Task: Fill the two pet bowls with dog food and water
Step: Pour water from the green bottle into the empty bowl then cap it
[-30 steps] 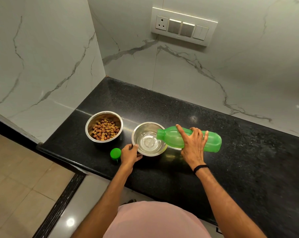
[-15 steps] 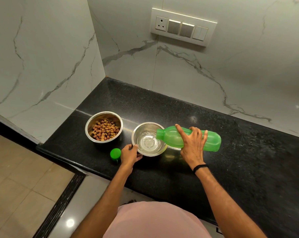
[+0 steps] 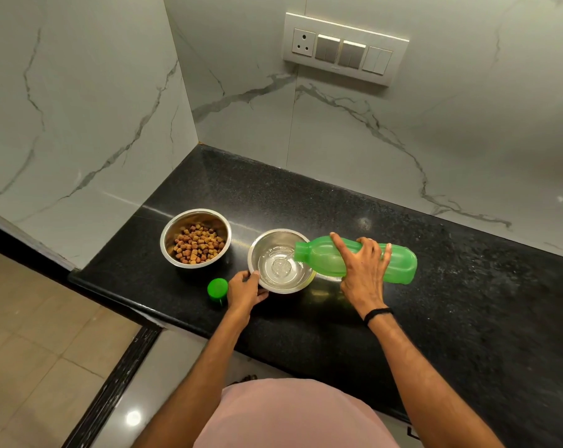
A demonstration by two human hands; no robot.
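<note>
On the black table (image 3: 467, 302), nothing has shifted since half a second ago. The right hand (image 3: 362, 273) wraps its fingers over the middle of the green bottle (image 3: 399, 263), and the left hand (image 3: 244, 291) grips the near rim of the water bowl (image 3: 275, 232). The bottle lies almost level, long axis left-right, with its mouth pointing left and slightly down over that bowl, pouring water (image 3: 278, 268). The kibble bowl (image 3: 164, 236) stands to the left, and the green cap (image 3: 217, 288) lies beside the left hand.

Green bottle (image 3: 399, 263), green cap (image 3: 217, 288), brown kibble (image 3: 197, 243), speckled black counter (image 3: 467, 302), grey-veined white marble wall (image 3: 338, 130)
</note>
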